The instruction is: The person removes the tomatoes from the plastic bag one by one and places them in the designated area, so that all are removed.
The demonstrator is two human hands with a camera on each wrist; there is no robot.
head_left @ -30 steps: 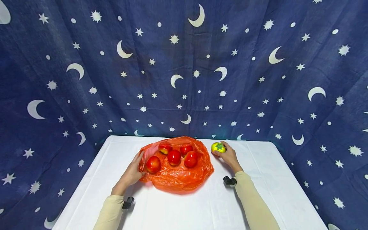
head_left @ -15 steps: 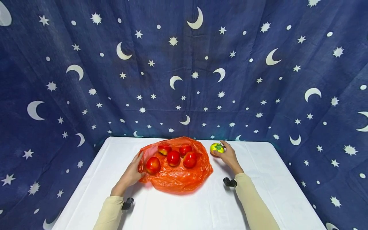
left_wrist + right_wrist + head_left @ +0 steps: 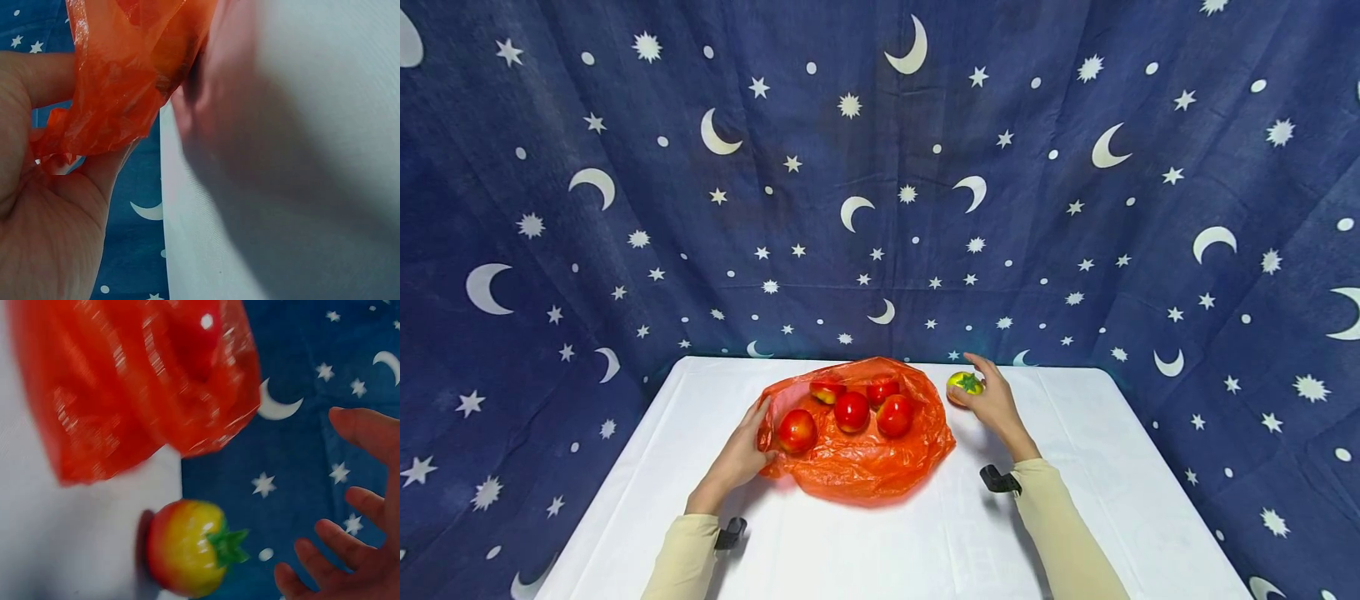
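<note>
A red-orange plastic bag [image 3: 868, 483] lies spread on the table with its mouth open, and several glossy red apples [image 3: 852, 412] show inside. My left hand [image 3: 737, 454] holds the left edge of the bag; in the left wrist view the thin plastic [image 3: 119, 94] is between thumb and fingers. Right of the bag, a yellow-and-red tomato [image 3: 962, 383] with a green star-shaped top rests on the table. My right hand [image 3: 997, 407] is just right of it. In the right wrist view the fingers are spread and apart from the tomato [image 3: 187, 550].
A white cloth covers the table [image 3: 895, 550], whose far edge runs just behind the bag and tomato. A dark blue curtain [image 3: 820, 208] with moons and stars hangs behind and on both sides. A small black device [image 3: 1000, 479] sits at each wrist.
My right hand has let go of the tomato, its fingers opening and lifting slightly away. The tomato stays in place. The left hand and the bag hold still.
</note>
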